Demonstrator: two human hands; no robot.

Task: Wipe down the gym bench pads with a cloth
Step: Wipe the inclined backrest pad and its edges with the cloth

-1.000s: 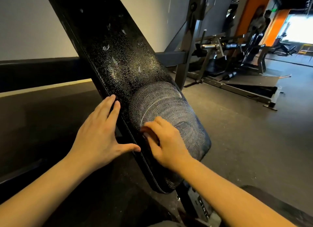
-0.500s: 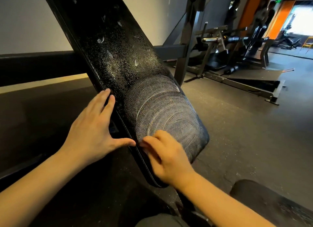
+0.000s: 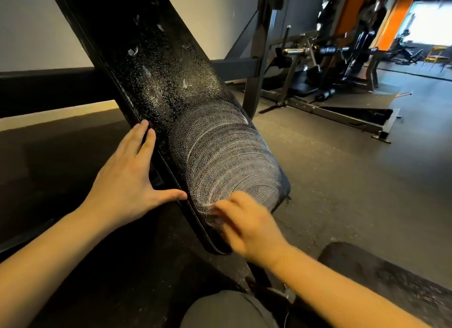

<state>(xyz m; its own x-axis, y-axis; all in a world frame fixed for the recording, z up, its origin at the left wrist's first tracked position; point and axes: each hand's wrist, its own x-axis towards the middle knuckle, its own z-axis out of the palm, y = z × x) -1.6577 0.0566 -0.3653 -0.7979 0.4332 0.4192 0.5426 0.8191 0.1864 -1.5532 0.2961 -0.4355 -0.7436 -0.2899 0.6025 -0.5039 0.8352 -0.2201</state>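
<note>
Head cam: the long black textured vinyl bench pad [image 3: 156, 66] sits tilted. The left hand [image 3: 127, 178] lies flat along its left edge, grip open, thumb on the rim, I'd guess to brace it against the scrubbing. The right hand [image 3: 247, 227] is a blur at the pad's lower end. Can't tell if its grip has the cloth, which is probably hidden underneath. Whitish swirl marks [image 3: 232, 156] cover that end, and the spray droplets [image 3: 171, 83] higher up look unwiped.
</note>
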